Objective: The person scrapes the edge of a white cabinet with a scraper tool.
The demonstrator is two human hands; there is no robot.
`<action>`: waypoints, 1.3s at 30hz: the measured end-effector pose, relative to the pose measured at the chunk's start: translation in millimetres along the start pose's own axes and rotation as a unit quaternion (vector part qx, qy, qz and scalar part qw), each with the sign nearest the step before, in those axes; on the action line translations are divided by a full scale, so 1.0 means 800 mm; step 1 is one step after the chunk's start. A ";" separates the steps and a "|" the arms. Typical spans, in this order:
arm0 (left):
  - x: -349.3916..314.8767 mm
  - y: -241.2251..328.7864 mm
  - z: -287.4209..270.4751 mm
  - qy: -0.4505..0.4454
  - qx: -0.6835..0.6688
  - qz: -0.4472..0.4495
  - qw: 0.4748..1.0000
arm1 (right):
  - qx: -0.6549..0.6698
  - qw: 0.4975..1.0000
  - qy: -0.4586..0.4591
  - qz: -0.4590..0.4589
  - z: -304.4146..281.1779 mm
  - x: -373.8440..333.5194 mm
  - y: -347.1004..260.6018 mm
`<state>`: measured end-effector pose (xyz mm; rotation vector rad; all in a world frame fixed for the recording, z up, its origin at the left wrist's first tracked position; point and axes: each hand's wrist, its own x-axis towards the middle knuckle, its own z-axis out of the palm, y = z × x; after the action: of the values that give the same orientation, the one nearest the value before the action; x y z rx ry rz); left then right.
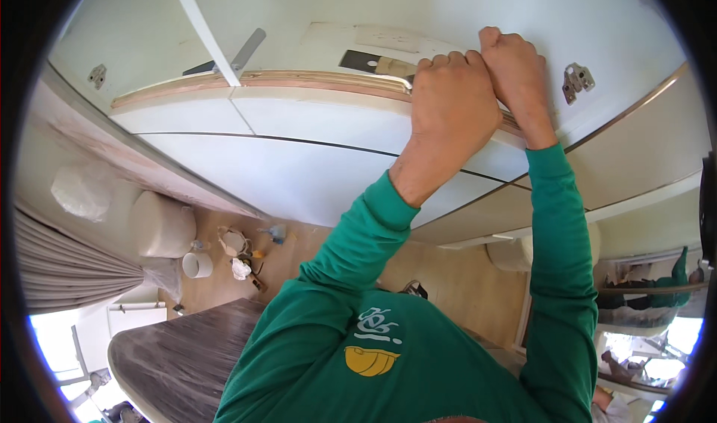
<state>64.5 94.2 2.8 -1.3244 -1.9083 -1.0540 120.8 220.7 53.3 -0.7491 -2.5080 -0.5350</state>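
Observation:
Both my hands are closed at the edge of a white cabinet (321, 116), near its right end. My left hand (455, 105) forms a fist over the wood-coloured edge strip (314, 79); what its fingers hold is hidden. Pressed against its far right side, my right hand (515, 75) is also curled shut, its grip turned away from view. Just left of my left fist lies a flat dark piece with a hole (366, 61), with a tan part beside it. A small pale hooked bit (408, 84) shows by the fist.
A grey folding arm (248, 51) stands inside the cabinet, beside a white divider (202, 27). Metal hinges (577, 84) are fixed at both sides. Below are a white bucket (197, 264), several loose items on the wood floor (455, 273), and plastic-wrapped dark furniture (179, 356).

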 end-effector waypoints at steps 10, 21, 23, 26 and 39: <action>0.012 0.009 0.005 -0.062 0.056 -0.011 0.996 | 0.116 0.984 0.002 0.135 -0.003 0.011 -0.012; 0.003 0.010 -0.003 -0.063 0.047 -0.015 0.997 | 0.116 0.984 -0.057 0.123 -0.019 0.004 -0.014; 0.000 0.010 -0.002 -0.043 0.058 -0.013 0.997 | 0.117 0.986 -0.047 0.105 -0.018 0.002 -0.014; 0.001 0.011 0.001 -0.020 0.067 -0.006 0.998 | 0.083 0.995 0.002 0.048 -0.012 0.000 -0.009; 0.005 0.012 -0.003 -0.063 0.009 -0.029 0.998 | 0.174 0.978 -0.023 0.116 -0.009 0.017 -0.009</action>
<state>72.3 95.8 10.3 -1.3610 -2.0545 -0.9991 108.8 216.8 64.6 -0.9031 -2.4182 0.0050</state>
